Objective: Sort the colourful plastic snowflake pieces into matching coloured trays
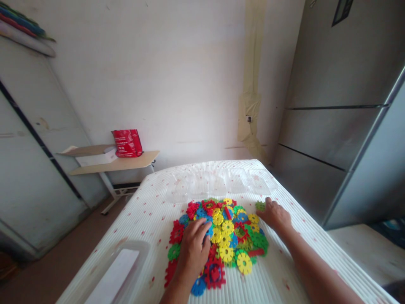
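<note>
A spread-out heap of plastic building pieces (227, 227) lies on the bed-like surface, mixing yellow and blue notched discs with red and green toothed squares. My left hand (196, 245) rests over the heap's left side, fingers loosely curved and a little apart, touching a blue disc (206, 230). Beyond the heap's right edge, my right hand (274, 212) pinches a green toothed piece (260, 206) between thumb and fingers. A red square piece (215, 273) sits beside my left wrist.
Clear plastic trays (218, 181) stand in a row behind the heap. At the front left is a clear plastic box (139, 253) with a white strip (115, 276). A side table (139, 164) holds a red bag (127, 143) and a white box (96, 158). A grey fridge (329, 126) stands right.
</note>
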The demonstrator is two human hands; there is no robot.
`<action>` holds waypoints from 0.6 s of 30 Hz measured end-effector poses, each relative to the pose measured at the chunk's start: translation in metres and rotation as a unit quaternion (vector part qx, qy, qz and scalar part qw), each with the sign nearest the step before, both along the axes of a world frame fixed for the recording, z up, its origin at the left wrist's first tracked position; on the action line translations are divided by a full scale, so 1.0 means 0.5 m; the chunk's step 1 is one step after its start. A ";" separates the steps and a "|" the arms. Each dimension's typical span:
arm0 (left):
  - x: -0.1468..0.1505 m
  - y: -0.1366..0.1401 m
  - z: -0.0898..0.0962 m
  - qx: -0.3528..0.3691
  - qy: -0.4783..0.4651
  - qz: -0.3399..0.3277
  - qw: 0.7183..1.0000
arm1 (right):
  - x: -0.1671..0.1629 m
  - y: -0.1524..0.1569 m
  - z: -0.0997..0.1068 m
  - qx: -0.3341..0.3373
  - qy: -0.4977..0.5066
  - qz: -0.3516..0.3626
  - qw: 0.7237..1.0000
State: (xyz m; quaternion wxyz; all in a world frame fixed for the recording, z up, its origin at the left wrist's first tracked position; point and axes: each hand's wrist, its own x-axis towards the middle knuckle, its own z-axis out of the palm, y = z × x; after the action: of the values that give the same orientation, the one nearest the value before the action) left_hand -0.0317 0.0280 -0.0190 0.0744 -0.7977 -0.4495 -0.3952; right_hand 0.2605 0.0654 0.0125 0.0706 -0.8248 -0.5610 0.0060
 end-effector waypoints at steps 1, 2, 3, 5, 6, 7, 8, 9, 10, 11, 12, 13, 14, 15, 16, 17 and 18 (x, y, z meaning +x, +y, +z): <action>0.000 0.000 0.001 0.001 0.000 0.000 1.000 | 0.001 0.001 -0.001 0.000 -0.001 0.000 1.000; 0.000 0.001 0.001 0.003 -0.001 -0.001 1.000 | 0.001 0.001 -0.001 -0.001 -0.002 0.001 1.000; 0.001 0.001 0.002 0.004 -0.003 -0.002 1.000 | 0.002 0.001 -0.001 -0.002 -0.004 0.003 1.000; 0.001 0.001 0.003 0.008 -0.007 -0.003 1.000 | 0.004 0.002 -0.002 -0.005 -0.008 0.011 1.000; 0.001 0.001 0.003 0.011 -0.009 -0.003 1.000 | 0.004 0.002 -0.002 -0.007 -0.010 0.015 1.000; 0.001 0.001 0.004 0.012 -0.010 -0.002 1.000 | 0.005 0.002 -0.003 -0.007 -0.012 0.017 1.000; 0.001 0.001 0.004 0.013 -0.009 -0.002 1.000 | 0.005 0.002 -0.003 -0.007 -0.012 0.018 1.000; 0.001 0.001 0.004 0.014 -0.007 -0.002 1.000 | 0.006 0.002 -0.003 -0.006 -0.013 0.020 1.000; 0.001 0.001 0.003 0.015 -0.005 -0.002 1.000 | 0.006 0.001 -0.002 -0.006 -0.014 0.021 1.000; 0.001 0.001 0.003 0.014 -0.001 -0.002 1.000 | 0.007 0.000 -0.001 -0.007 -0.016 0.024 1.000; 0.001 0.001 0.003 0.014 0.002 -0.002 1.000 | 0.008 -0.001 0.001 -0.009 -0.018 0.028 0.999; 0.001 0.001 0.003 0.013 0.004 -0.002 1.000 | 0.009 -0.004 0.005 -0.011 -0.019 0.032 0.999; 0.000 0.001 0.004 0.013 0.007 -0.002 1.000 | 0.011 -0.006 0.011 -0.013 -0.018 0.036 0.999; 0.000 0.001 0.004 0.014 0.008 -0.002 1.000 | 0.014 -0.009 0.019 -0.013 -0.017 0.038 0.999; 0.000 0.001 0.004 0.015 0.010 0.000 1.000 | 0.018 -0.012 0.029 -0.009 -0.013 0.038 0.999; 0.000 0.001 0.005 0.018 0.011 0.002 1.000 | 0.022 -0.014 0.042 -0.002 -0.010 0.036 0.999; 0.000 0.000 0.005 0.021 0.012 0.004 1.000 | 0.027 -0.014 0.057 0.008 -0.007 0.031 0.999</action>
State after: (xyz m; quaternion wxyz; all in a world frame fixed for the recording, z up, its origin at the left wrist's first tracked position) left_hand -0.0318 0.0282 -0.0165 0.0982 -0.7986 -0.4432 -0.3952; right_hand 0.2739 0.0582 0.0410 0.0728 -0.8065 -0.5867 -0.0020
